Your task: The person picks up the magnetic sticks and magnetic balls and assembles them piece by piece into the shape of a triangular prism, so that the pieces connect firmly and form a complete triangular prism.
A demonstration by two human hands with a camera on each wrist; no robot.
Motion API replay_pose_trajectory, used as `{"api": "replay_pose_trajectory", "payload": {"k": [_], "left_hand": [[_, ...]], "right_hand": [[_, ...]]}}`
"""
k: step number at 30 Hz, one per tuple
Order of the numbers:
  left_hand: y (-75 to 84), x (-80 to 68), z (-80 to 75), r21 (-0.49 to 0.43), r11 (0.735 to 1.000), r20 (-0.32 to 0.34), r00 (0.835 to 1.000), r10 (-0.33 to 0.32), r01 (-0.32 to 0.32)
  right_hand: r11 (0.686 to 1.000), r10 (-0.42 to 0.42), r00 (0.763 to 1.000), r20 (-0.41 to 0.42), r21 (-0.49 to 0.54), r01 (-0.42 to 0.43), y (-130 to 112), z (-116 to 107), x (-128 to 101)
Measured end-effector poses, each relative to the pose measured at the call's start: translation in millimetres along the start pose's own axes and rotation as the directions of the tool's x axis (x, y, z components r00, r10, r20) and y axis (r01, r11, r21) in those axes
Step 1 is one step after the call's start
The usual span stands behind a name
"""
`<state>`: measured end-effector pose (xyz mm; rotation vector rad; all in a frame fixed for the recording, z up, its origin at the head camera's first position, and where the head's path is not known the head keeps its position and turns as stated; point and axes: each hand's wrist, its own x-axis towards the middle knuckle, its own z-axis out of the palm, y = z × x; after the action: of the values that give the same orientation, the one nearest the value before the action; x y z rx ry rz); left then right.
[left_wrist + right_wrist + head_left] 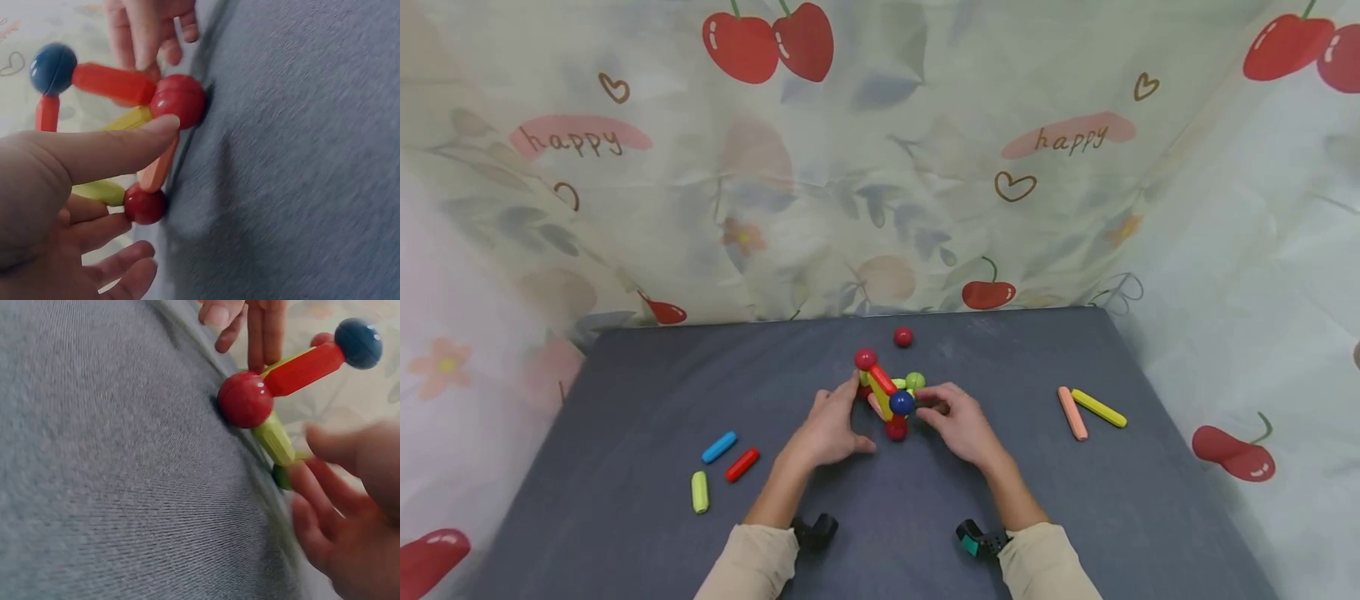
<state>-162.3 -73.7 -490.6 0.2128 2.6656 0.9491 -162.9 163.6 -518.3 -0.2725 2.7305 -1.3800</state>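
Hands flanking stick-and-ball frame (889, 393) mid-surface: left hand (829, 429) at 9 o'clock, thumb pressed to red ball (180, 100), steadying; right hand (958, 423) at 3 o'clock, fingers (319, 494) loosely spread, gripping nothing visible.

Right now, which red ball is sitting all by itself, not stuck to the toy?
The loose red ball at the table's far edge, beyond the structure. The other red balls are joined to sticks.

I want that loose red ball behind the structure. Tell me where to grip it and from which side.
Pinch the red ball across its middle, coming from above. It is round and lies alone on the mat, apart from the structure, so every side is free.
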Motion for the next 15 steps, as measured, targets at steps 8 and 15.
{"api": "replay_pose_trajectory", "payload": {"k": [8,15], "left_hand": [[10.6,6.0,14.7,-0.049,0.999,-0.037,0.999,0.0,-0.002],[3.7,10.0,12.3,-0.098,0.995,-0.108,0.994,-0.006,-0.005]], "right_hand": [[0.992,0.037,0.999,-0.019,-0.121,-0.039,3.5,7.9,9.8],[0.985,0.089,0.996,0.024,-0.151,-0.085,-2.5,11.9,7.3]]}}
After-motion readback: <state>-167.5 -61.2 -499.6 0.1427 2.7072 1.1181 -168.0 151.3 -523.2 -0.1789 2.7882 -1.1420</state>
